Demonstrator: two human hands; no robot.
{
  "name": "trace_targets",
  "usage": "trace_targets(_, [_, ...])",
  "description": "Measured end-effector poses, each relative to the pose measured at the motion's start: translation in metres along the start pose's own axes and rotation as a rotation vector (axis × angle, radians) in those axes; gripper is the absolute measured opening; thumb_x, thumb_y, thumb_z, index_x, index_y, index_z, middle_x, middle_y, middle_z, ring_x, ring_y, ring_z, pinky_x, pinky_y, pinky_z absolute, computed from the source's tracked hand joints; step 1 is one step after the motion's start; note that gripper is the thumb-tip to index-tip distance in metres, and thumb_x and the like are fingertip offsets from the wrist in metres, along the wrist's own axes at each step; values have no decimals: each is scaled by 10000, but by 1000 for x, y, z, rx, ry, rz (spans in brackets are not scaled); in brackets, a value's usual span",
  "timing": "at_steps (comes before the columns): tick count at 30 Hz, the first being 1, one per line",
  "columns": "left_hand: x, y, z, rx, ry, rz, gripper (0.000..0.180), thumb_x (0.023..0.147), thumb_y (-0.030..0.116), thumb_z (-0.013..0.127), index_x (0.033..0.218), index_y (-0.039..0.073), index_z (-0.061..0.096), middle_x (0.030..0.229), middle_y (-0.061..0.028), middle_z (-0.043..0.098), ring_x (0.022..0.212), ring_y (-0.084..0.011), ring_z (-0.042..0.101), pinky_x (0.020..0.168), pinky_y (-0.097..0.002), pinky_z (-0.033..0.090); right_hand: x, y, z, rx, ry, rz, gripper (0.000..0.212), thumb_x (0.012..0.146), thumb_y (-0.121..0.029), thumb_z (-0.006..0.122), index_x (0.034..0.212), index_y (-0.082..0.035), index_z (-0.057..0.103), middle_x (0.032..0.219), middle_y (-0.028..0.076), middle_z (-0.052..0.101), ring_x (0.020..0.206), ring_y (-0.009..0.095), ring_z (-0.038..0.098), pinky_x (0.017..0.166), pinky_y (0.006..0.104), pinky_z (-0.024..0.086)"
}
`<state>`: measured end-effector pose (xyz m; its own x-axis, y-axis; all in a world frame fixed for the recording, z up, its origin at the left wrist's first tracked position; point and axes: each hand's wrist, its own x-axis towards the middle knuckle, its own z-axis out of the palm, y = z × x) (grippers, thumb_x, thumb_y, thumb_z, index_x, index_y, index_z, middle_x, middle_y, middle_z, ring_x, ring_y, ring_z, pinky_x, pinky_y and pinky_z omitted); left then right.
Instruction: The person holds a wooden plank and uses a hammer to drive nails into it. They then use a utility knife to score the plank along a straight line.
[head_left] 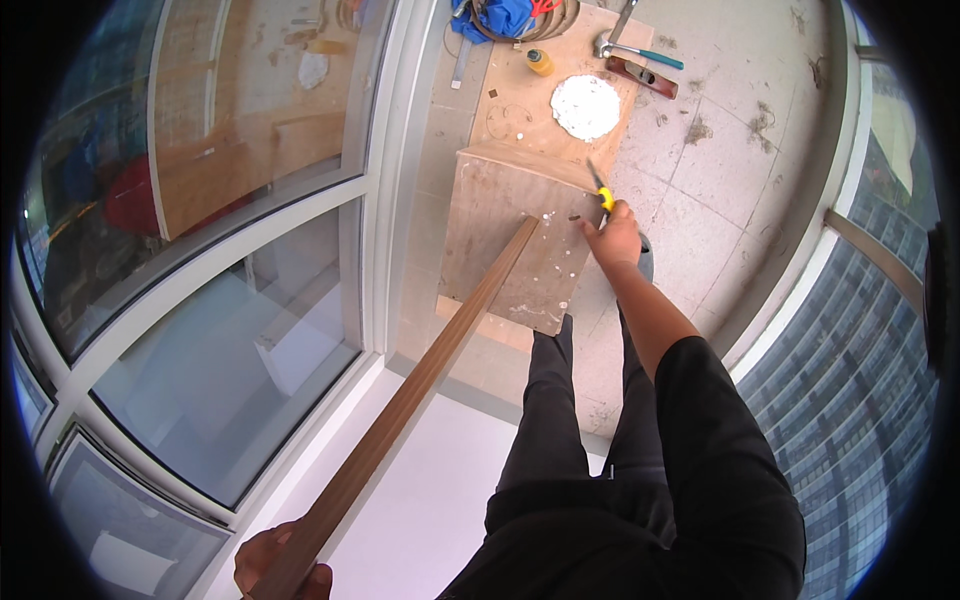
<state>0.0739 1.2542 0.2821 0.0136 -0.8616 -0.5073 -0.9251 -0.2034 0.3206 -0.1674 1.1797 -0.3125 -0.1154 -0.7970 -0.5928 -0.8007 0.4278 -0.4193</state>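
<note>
My left hand [268,562] is closed around the near end of a long brown wooden strip [415,378], low at the left. The strip slants up and away, and its far end lies over the top of a worn wooden box [480,200] marked with white spots. Beside the box's right edge, my right hand [616,238] grips a yellow-and-black utility knife [606,197]. Its thin tip points away from me. The knife is apart from the strip.
Beyond the box, a wooden board [510,85] carries a white round sheet [586,107], a small yellow bottle [539,62], a hammer [645,53] and a reddish-brown hand plane [642,77]. A blue cloth [492,18] lies far back. Framed glass [250,370] stands at left, windows [830,400] at right.
</note>
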Motion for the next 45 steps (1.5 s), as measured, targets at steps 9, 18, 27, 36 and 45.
trace_targets(9, [-4,-6,-1,26,47,8,199,842,145,713,778,-39,673,691,-173,646,552,-329,607,525,-391,473,11,-20,-24,-168,-60,-61,743,746,-528,804,1218,-59,473,1164,180,598,1075,388,607,872,470,525])
trace_targets(18, [-39,-35,-4,-101,-2,-34,550,820,147,688,1206,-126,406,967,-181,578,801,-222,588,664,-340,480,42,41,-36,299,183,237,368,839,-298,698,1068,-25,603,892,212,684,843,375,665,771,449,513])
trace_targets(27, [-7,-52,-1,-145,268,-84,394,818,128,691,1114,-81,537,865,-111,632,703,-163,587,633,-284,466,-66,12,-12,1029,-331,340,316,770,-42,651,1078,-9,594,800,93,681,643,163,627,592,312,480])
trace_targets(36, [-76,-128,-29,-516,556,-378,618,760,195,761,1273,-49,519,1122,-99,635,1005,-185,590,895,-319,450,-102,-25,13,1215,-582,357,532,736,-48,599,1266,-33,556,1206,65,626,1029,182,578,817,333,471])
trace_targets(45, [-144,-223,76,-1063,922,-451,668,766,295,717,1300,-49,507,1146,-132,616,1052,-250,599,925,-367,457,-43,-92,-42,1009,-683,30,600,710,-81,599,1305,-8,557,1096,55,611,860,151,542,787,287,459])
